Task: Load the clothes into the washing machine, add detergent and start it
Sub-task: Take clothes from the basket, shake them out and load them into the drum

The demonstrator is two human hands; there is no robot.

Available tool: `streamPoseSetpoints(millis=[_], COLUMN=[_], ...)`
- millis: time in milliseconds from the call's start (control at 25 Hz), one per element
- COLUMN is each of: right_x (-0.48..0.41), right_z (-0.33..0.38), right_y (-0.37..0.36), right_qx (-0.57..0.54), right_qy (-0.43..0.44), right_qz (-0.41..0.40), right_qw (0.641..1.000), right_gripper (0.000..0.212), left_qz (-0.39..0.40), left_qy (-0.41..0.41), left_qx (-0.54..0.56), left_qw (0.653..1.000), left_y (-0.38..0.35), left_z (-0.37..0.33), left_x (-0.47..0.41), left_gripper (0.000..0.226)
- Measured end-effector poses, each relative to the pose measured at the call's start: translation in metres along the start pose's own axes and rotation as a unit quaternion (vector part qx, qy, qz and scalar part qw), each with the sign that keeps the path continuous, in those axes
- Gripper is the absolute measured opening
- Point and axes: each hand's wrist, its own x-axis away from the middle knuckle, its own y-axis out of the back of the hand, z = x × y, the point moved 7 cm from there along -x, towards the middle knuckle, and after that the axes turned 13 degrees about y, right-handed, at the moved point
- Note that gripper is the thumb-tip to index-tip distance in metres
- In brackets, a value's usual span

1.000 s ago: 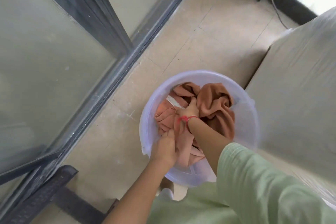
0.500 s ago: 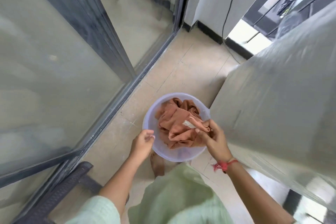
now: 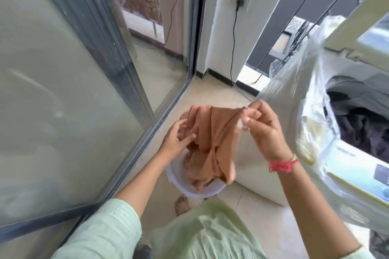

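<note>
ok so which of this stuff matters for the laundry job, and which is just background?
In the job: orange garment, pinched by right hand; left hand at it; white tub; washing machine with dark clothes inside.
Lying about: glass door, wall plug, plastic cover.

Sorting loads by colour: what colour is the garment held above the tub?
Orange-brown garment, plain; head view.

I see a bright scene in soft daylight. The strongest light enters through the opening [image 3: 250, 75] low at the back, where the floor [image 3: 210, 94] blows out to white. The glass door [image 3: 69, 94] on the left shows a milky haze and pale reflections. The plastic cover [image 3: 294, 94] over the washing machine [image 3: 347, 153] glares and smears with motion blur. The right hand [image 3: 263, 130] and the orange garment [image 3: 210, 136] it pinches look soft. Straight frames bow toward the edges, and shadows are faint.
</note>
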Motion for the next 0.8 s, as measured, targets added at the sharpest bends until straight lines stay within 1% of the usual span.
streamPoseSetpoints(millis=[80, 120, 160, 200, 240, 280, 320, 360, 400, 440, 480, 520, 560, 600, 640, 720, 800], right_x=[-0.006, -0.007, -0.005, -0.002, 0.002, 0.005, 0.007, 0.007, 0.007, 0.007, 0.006, 0.007, 0.010, 0.013, 0.015, 0.016, 0.012], right_z=[0.035, 0.046, 0.055, 0.063, 0.072, 0.080, 0.087, 0.093, 0.097, 0.100, 0.101, 0.099, 0.095, 0.092, 0.092, 0.095, 0.105], right_y=[-0.007, -0.011, -0.014, -0.017, -0.019, -0.020, -0.019, -0.017, -0.012, -0.005, 0.004, 0.017, 0.030, 0.043, 0.052, 0.061, 0.054], right_qx=[0.055, 0.089, 0.113, 0.130, 0.145, 0.148, 0.134, 0.104, 0.071, 0.046, 0.028, 0.018, 0.015, 0.019, 0.038, 0.131, 0.197], right_qy=[0.011, 0.012, 0.018, 0.028, 0.041, 0.050, 0.053, 0.047, 0.036, 0.024, 0.006, -0.015, -0.031, -0.035, -0.027, 0.008, 0.045], right_qz=[0.090, 0.137, 0.177, 0.210, 0.234, 0.246, 0.245, 0.234, 0.211, 0.176, 0.131, 0.082, 0.036, -0.006, -0.039, -0.082, -0.099], right_qw=[0.994, 0.986, 0.977, 0.969, 0.960, 0.957, 0.959, 0.966, 0.974, 0.983, 0.991, 0.996, 0.999, 0.999, 0.998, 0.988, 0.974], right_gripper=[0.012, 0.010, 0.011, 0.012, 0.015, 0.019, 0.024, 0.026, 0.026, 0.023, 0.017, 0.011, 0.006, 0.005, 0.007, 0.013, 0.019], left_qz=[-0.006, -0.010, -0.010, -0.006, 0.000, 0.013, 0.033, 0.063, 0.085, 0.080, 0.045, -0.002, -0.060, -0.108, -0.134, -0.130, -0.115], left_qy=[-0.022, -0.045, -0.076, -0.121, -0.173, -0.215, -0.244, -0.261, -0.262, -0.270, -0.277, -0.274, -0.274, -0.283, -0.300, -0.329, -0.358], left_qx=[-0.096, -0.138, -0.179, -0.214, -0.252, -0.289, -0.318, -0.336, -0.346, -0.344, -0.323, -0.284, -0.252, -0.236, -0.241, -0.259, -0.252], left_qw=[0.995, 0.989, 0.981, 0.969, 0.952, 0.933, 0.915, 0.903, 0.897, 0.896, 0.904, 0.919, 0.926, 0.923, 0.913, 0.899, 0.892], left_y=[0.001, 0.000, -0.002, -0.006, -0.012, -0.019, -0.027, -0.036, -0.044, -0.048, -0.044, -0.034, -0.022, -0.011, -0.005, -0.005, -0.010], left_z=[-0.019, -0.034, -0.053, -0.073, -0.095, -0.113, -0.129, -0.140, -0.146, -0.154, -0.160, -0.166, -0.172, -0.179, -0.188, -0.202, -0.216], left_x=[0.010, 0.016, 0.024, 0.033, 0.045, 0.057, 0.068, 0.076, 0.083, 0.088, 0.088, 0.086, 0.087, 0.092, 0.102, 0.120, 0.140], left_gripper=[0.105, 0.122, 0.133, 0.139, 0.140, 0.135, 0.122, 0.099, 0.067, 0.043, 0.034, 0.033, 0.035, 0.038, 0.042, 0.046, 0.044])
